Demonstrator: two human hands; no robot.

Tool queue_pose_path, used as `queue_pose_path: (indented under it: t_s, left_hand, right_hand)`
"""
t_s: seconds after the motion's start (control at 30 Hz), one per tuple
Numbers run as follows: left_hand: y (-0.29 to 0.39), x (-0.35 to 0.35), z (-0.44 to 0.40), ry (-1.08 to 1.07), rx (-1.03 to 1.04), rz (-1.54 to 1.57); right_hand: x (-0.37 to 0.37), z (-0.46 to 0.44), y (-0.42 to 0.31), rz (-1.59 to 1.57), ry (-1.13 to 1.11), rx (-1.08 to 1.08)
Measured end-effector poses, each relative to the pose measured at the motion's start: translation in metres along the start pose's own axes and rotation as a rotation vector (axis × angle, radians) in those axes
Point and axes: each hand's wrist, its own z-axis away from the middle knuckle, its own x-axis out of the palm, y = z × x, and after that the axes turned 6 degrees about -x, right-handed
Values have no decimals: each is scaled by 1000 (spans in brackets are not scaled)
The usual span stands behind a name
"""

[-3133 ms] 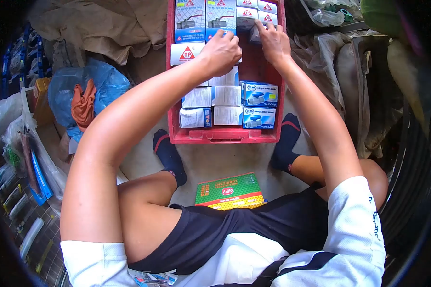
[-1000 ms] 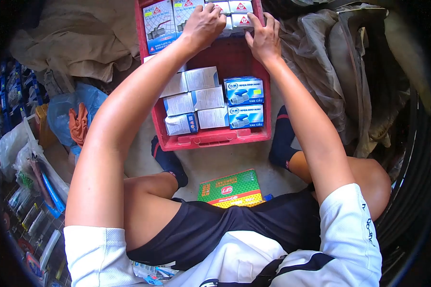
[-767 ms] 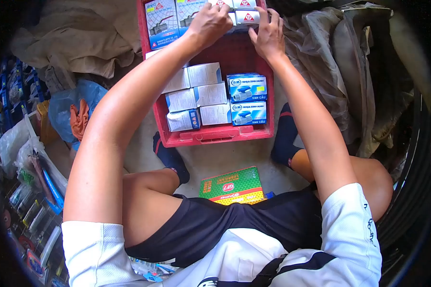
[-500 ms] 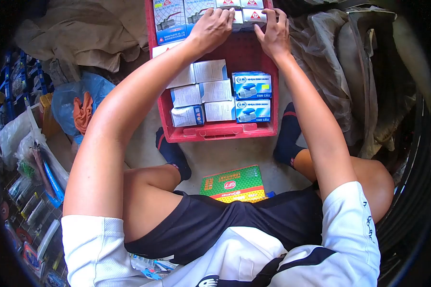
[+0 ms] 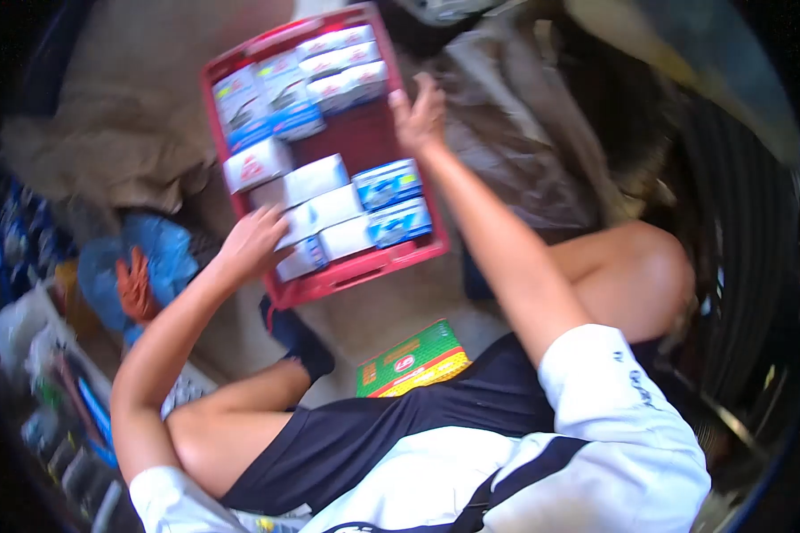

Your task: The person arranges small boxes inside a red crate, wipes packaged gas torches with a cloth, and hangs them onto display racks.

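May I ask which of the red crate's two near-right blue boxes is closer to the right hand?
The blue box with the yellow patch; its twin sits farther from the right hand, by the crate's near wall.

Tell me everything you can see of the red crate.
The red crate is open-topped and rectangular, apparently plastic, with a raised rim. It lies slanted in view, far end toward the left. Cartons fill much of it; a bare patch shows right of centre. The right hand is at its right rim, the left hand over its left wall. Blur leaves exact contact, and whether it is lifted, unclear.
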Motion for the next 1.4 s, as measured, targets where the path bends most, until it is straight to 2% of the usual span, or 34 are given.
queue_pose_path:
  t_s: [0.03, 0.07, 0.13, 0.2, 0.23, 0.3, 0.33, 0.4, 0.47, 0.57, 0.67, 0.73, 0.8, 0.97, 1.13, 1.23, 1.4]
  left_hand:
    - [0, 3, 15, -61, -46, -34]
    - [-3, 10, 26, -74, -48, -34]
    - [2, 11, 37, -117, -121, 44]
    - [4, 19, 40, -61, -56, 22]
    - [4, 22, 40, -68, -104, 69]
    - [0, 22, 34, -94, -127, 82]
    - [-10, 31, 32, -108, -166, 103]
    - [-5, 19, 22, -162, -188, 221]
    - [-19, 32, 17, -219, -310, 303]
    - [-13, 33, 12, -193, -428, 325]
    - [-17, 36, 2, -235, -407, 205]
    - [-17, 34, -3, -286, -472, 218]
    - [-17, 34, -10, -265, -439, 138]
    - [-42, 48, -34, -500, -234, -79]
    - [-33, 48, -56, -654, 3, -287]
    - [-34, 53, -62, -717, 21, -374]
    - [-25, 53, -60, -691, 0, -448]
  right_hand:
    - [6, 8, 12, 13, 92, -73]
    - [-3, 14, 5, 12, 36, 8]
    - [-6, 31, 4, -32, 46, 14]
    - [-14, 55, -10, -74, 24, 158]
    - [-15, 68, -11, -51, 3, 174]
    - [-26, 96, -29, -91, -92, 398]
    - [-34, 111, -35, -122, -100, 419]
    - [-45, 142, -38, -191, -134, 397]
    - [-74, 155, -55, -71, -379, 486]
    - [-84, 154, -61, 67, -551, 430]
    - [-88, 153, -61, 56, -594, 419]
    - [-86, 154, -60, 51, -612, 403]
    - [-85, 151, -60, 59, -655, 412]
    - [-78, 157, -55, 36, -586, 394]
    - [-75, 157, -52, 41, -586, 375]
    - [-77, 156, -51, 30, -600, 373]
    - [-75, 157, -49, 19, -579, 360]
